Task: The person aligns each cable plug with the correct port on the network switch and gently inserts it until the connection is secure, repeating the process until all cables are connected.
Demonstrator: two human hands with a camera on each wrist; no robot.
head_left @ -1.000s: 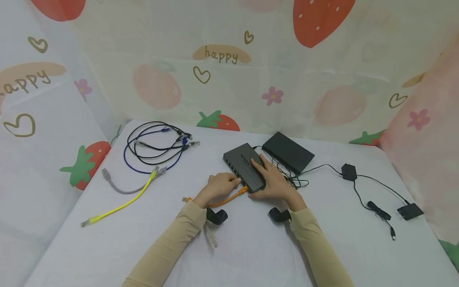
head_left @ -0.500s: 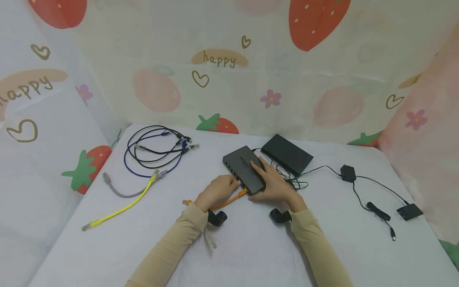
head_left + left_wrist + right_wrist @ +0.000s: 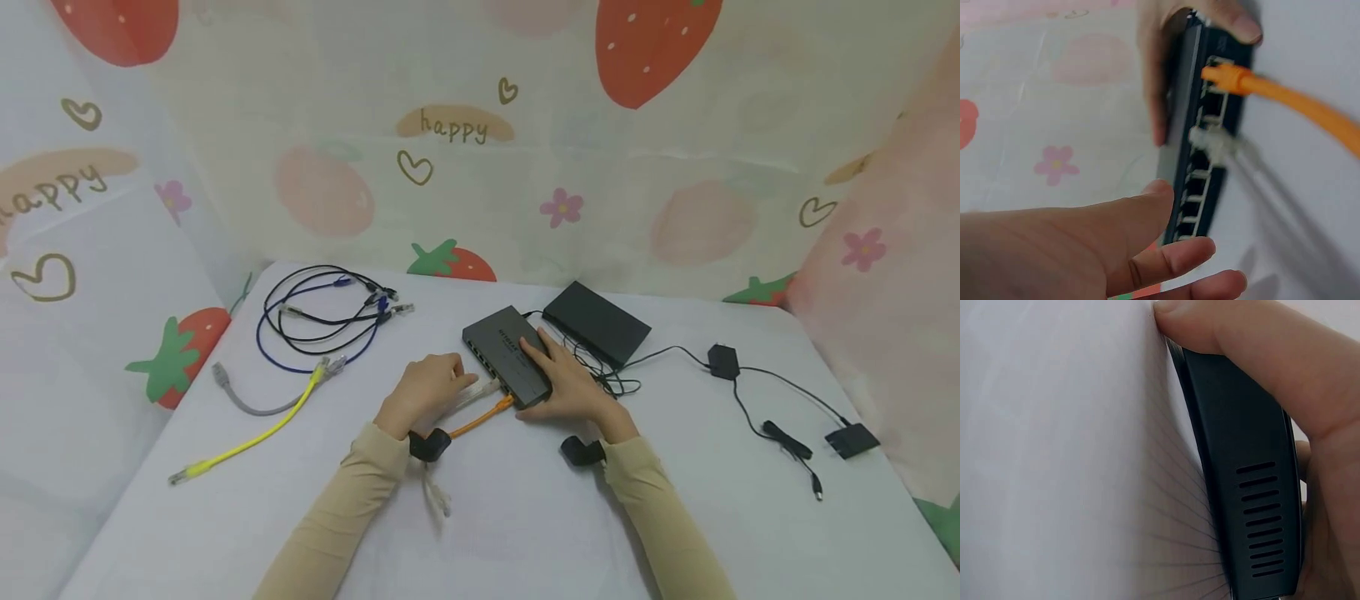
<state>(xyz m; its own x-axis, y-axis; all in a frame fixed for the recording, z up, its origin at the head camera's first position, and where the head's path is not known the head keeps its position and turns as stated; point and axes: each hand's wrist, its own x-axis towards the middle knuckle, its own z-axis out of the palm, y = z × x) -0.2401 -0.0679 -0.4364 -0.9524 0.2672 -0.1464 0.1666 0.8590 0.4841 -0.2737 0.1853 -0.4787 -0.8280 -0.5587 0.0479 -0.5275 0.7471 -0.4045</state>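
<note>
My right hand (image 3: 573, 383) grips the near end of a dark grey network switch (image 3: 498, 340), thumb at the corner and fingers across its top. In the right wrist view the thumb bends round the vented side (image 3: 1254, 487). An orange network cable (image 3: 1291, 103) sits in a port near that end. Two ports along, a pale grey cable's plug (image 3: 1210, 144) is in the row; its cord hangs away and its free end (image 3: 437, 496) shows below my left wrist. My left hand (image 3: 423, 387) is beside the port side, fingers apart and holding nothing.
A black box (image 3: 596, 323) and tangled thin wire (image 3: 611, 379) lie behind the right hand. Coiled black and blue cables (image 3: 322, 333), a yellow cable (image 3: 255, 437) and a grey cable (image 3: 251, 408) lie left. A power adapter (image 3: 723, 362) and black plate (image 3: 852, 440) lie right.
My left hand has let go of the pale grey cable at the port and drawn back to the left. My right hand keeps its grip on the switch.
</note>
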